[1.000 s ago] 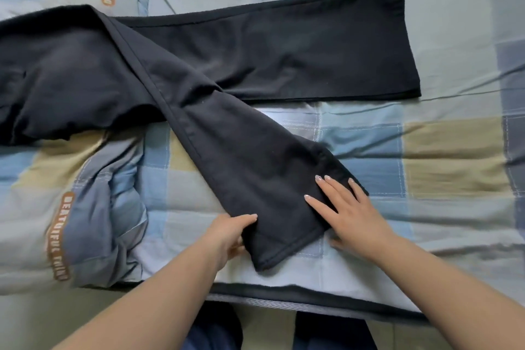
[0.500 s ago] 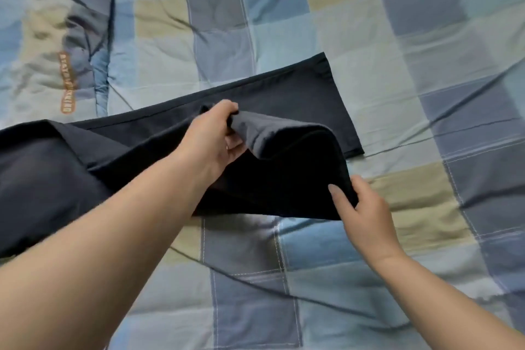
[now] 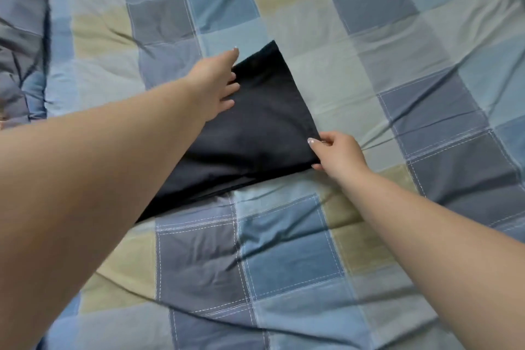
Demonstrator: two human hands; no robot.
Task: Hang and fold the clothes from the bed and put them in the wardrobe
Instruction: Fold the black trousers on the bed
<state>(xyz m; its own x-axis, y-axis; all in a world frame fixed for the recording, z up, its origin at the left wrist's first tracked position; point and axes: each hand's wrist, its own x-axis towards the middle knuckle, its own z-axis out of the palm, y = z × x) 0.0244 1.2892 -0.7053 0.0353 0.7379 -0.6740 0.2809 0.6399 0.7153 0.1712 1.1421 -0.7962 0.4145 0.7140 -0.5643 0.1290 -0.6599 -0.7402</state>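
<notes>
My left hand (image 3: 216, 85) lies flat, fingers straight, on the far-left edge of the dark trousers (image 3: 255, 133) to pin the doubled legs against the bed (image 3: 284, 258). My right hand (image 3: 338, 153) has a pinching grip on the near-right hem corner, so I can line the edges up squarely.

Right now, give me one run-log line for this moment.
step: folding trousers | left hand: flat on black trousers | right hand: pinching near hem corner | surface: checked bedcover | wardrobe: not in view
</notes>
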